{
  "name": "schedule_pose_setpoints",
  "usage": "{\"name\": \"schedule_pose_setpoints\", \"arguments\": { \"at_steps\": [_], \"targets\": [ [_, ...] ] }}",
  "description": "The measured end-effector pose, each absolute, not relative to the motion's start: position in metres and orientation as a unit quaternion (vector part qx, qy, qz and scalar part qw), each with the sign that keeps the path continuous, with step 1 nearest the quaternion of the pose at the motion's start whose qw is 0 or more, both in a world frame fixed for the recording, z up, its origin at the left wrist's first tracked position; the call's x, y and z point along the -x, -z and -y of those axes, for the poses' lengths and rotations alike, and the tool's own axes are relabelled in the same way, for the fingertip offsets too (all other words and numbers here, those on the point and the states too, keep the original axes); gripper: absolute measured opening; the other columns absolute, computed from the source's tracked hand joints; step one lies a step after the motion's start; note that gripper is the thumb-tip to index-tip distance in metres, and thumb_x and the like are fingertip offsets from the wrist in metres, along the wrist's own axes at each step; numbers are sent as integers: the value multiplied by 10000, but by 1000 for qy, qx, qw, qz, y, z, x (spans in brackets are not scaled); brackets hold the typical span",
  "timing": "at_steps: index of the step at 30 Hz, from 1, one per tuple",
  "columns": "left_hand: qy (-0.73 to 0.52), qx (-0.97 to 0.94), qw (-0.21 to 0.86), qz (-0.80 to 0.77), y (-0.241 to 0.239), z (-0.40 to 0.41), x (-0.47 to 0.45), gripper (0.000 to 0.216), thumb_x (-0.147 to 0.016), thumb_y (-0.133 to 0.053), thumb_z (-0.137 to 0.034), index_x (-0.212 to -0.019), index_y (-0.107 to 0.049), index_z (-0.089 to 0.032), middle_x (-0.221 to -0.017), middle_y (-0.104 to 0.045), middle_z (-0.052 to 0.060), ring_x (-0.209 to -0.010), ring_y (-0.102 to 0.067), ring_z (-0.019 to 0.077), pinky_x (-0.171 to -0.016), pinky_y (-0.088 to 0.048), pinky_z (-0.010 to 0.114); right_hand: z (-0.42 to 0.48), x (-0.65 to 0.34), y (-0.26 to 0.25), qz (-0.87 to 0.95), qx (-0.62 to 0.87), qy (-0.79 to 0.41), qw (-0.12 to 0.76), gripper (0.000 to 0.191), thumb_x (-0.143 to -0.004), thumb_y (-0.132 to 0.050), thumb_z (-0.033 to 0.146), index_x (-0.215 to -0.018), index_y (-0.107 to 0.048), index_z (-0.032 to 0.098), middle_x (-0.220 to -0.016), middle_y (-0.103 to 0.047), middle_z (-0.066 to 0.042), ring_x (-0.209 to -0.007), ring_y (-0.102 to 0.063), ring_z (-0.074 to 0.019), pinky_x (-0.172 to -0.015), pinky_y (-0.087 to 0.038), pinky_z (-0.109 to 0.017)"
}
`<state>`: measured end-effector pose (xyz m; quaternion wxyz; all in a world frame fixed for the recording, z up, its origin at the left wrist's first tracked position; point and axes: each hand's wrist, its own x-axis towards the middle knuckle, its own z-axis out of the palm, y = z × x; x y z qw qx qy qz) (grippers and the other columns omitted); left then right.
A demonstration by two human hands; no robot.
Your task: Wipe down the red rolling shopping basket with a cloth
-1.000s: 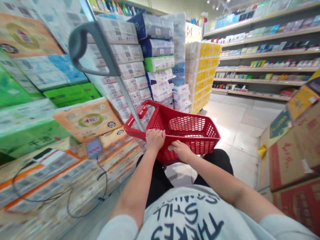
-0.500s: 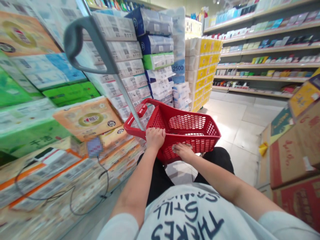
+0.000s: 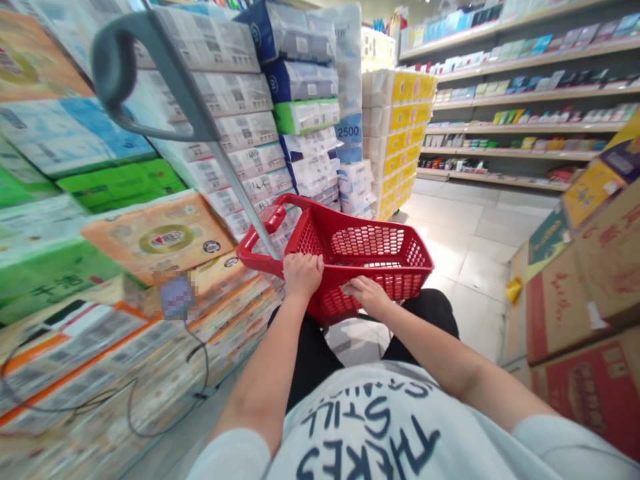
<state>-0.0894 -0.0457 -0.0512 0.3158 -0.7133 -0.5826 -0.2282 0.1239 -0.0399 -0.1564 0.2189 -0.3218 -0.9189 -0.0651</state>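
A red plastic shopping basket (image 3: 350,233) with honeycomb-holed walls stands tilted in front of my knees. From its left end a metal pole rises to a grey pull handle (image 3: 150,80). My left hand (image 3: 303,273) is closed over the basket's near rim, close to the pole. Lower and to the right, my right hand (image 3: 370,297) is at the outside of the near wall. Its bent fingers pinch a small pale wad (image 3: 349,288), perhaps cloth or tissue, mostly hidden by the hand. Little shows inside the basket.
Stacked tissue packs (image 3: 165,233) rise close on the left, with a dark cable (image 3: 205,360) in front. Yellow-and-white packs (image 3: 395,140) stand behind the basket. Cardboard boxes (image 3: 575,300) line the right side. Shelves (image 3: 520,127) hold small goods beyond the tiled floor (image 3: 465,227).
My right hand has shifted slightly up the basket's side, its fingers more drawn together. My left hand keeps its grip on the rim. The whole scene has slid a little left in view.
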Motion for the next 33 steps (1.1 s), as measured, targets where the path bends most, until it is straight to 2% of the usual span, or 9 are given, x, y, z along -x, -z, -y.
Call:
{"name": "schedule_pose_setpoints", "arguments": {
  "at_steps": [4,8,13,18,23,26,33],
  "targets": [
    [225,710,331,580,52,45,90,389,-942,-389,-321,-666,-635,-199,-671,-669,66,-710,-559,227,-787,-320,413,38,-130,154,921,321,66,213,282,-933,-483,195,-1168,-639,211,-1042,-612,-92,-978,-508,-209,-847,-455,-328],
    [228,709,330,579,53,44,90,392,-938,-386,-318,-659,-636,-202,-667,-668,73,-708,-557,231,-790,-318,418,34,-137,151,905,316,99,268,311,-961,-428,194,-1216,-607,197,-1106,-607,-92,-1025,-500,-201,-927,-429,-326],
    [235,707,331,579,54,43,90,387,-937,-389,-317,-656,-629,-201,-664,-666,75,-715,-560,233,-799,-321,418,34,-147,153,905,320,113,258,253,-944,-467,190,-1094,-670,204,-1043,-630,-81,-962,-524,-201,-833,-466,-312],
    [235,710,316,584,54,43,90,395,-935,-380,-320,-657,-635,-201,-671,-670,85,-718,-560,241,-792,-316,427,32,-158,148,880,332,103,324,313,-969,-405,186,-1174,-641,202,-1089,-621,-81,-1039,-506,-196,-964,-413,-327],
    [232,711,307,589,54,41,90,406,-938,-366,-321,-666,-641,-200,-676,-672,89,-717,-554,245,-792,-313,430,31,-172,172,893,354,84,264,325,-930,-436,130,-1154,-659,206,-1128,-629,-84,-1022,-502,-214,-921,-422,-351],
    [236,714,297,589,55,40,90,399,-935,-368,-322,-683,-653,-200,-685,-674,92,-720,-550,248,-795,-311,432,32,-173,185,893,376,70,238,354,-899,-459,97,-1172,-651,215,-1180,-619,-81,-1044,-494,-227,-962,-387,-398],
    [227,713,320,582,56,40,92,383,-934,-375,-317,-703,-657,-201,-689,-671,89,-722,-547,245,-785,-309,428,33,-172,189,889,377,67,250,370,-891,-462,97,-1185,-646,223,-1212,-608,-81,-1076,-487,-233,-984,-364,-407]
  ]
}}
